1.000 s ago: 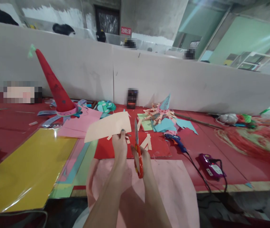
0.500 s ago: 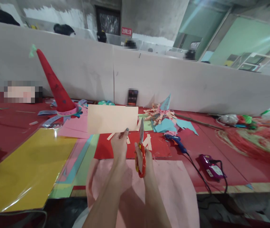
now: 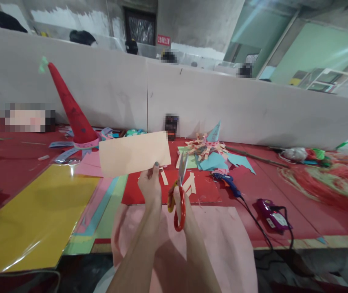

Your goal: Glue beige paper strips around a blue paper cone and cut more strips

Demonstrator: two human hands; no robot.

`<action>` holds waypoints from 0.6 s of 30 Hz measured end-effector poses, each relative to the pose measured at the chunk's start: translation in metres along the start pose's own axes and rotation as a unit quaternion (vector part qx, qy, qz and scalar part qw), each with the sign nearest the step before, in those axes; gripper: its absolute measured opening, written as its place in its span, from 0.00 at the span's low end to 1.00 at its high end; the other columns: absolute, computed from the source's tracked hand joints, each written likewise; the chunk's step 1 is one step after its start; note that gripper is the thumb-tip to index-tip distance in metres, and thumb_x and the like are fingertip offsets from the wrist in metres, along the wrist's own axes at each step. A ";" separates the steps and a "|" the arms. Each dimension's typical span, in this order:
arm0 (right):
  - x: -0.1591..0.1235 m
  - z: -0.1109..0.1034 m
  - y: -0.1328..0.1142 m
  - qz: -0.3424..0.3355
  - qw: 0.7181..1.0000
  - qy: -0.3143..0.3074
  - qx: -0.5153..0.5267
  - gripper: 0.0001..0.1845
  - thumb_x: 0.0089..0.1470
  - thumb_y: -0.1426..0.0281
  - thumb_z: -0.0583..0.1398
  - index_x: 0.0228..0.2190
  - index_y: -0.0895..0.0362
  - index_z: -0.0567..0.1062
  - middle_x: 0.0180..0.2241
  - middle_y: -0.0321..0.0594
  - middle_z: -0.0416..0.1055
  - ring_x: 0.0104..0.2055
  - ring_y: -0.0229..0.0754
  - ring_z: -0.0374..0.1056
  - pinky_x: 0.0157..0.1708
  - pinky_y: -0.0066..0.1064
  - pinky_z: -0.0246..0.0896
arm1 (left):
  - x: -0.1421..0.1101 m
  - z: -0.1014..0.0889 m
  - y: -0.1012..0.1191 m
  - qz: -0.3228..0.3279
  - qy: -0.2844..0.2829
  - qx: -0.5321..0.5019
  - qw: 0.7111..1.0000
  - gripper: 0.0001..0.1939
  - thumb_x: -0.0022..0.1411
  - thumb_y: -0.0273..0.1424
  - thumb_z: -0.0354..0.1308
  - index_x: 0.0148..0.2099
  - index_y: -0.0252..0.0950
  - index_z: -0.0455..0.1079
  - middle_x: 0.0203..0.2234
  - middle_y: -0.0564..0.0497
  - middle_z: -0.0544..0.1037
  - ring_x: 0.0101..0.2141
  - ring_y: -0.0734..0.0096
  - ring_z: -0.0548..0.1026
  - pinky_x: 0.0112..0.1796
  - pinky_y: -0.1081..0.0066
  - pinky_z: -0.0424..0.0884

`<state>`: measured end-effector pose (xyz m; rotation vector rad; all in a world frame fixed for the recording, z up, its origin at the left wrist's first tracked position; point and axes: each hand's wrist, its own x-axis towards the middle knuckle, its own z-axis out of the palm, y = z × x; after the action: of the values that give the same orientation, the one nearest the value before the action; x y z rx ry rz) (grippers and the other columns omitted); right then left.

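Observation:
My left hand (image 3: 150, 185) pinches the lower edge of a cream sheet of paper (image 3: 134, 152), holding it up and tilted above the table. My right hand (image 3: 182, 197) grips the scissors (image 3: 179, 207) by their red and yellow handles, blades pointing up and slightly parted. The blades are to the right of the paper, apart from it. Beneath both hands lies a red sheet (image 3: 206, 191) with several cut cream strips (image 3: 190, 183) on it.
At the left stand a red paper cone (image 3: 73, 110) and a shiny yellow sheet (image 3: 39, 215) over coloured papers. A small blue cone (image 3: 213, 132) with a strip fringe stands behind. Right lie a blue glue gun (image 3: 229, 183), a purple corded device (image 3: 273, 213) and red stringy material (image 3: 329, 185).
The cream paper has shifted left and tilted, its right end now higher, away from the scissors. The scissor blades have parted and the handles have spread.

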<state>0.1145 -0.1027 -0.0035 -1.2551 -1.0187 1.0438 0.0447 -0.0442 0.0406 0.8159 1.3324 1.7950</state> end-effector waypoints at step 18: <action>-0.006 -0.004 -0.018 -0.038 0.969 -0.076 -0.231 0.14 0.50 0.59 0.54 0.24 0.56 0.60 0.22 0.31 0.56 0.25 0.34 0.55 0.26 0.25 0.51 | -0.001 0.001 0.007 0.025 0.039 -0.005 0.999 0.15 0.50 0.40 0.58 0.31 0.31 0.71 0.23 0.48 0.77 0.26 0.69 0.76 0.30 0.70 0.71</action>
<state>0.1176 -0.1095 0.0143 -1.5081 -1.4757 0.8787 0.0450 -0.0462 0.0472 0.7873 1.3633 1.8887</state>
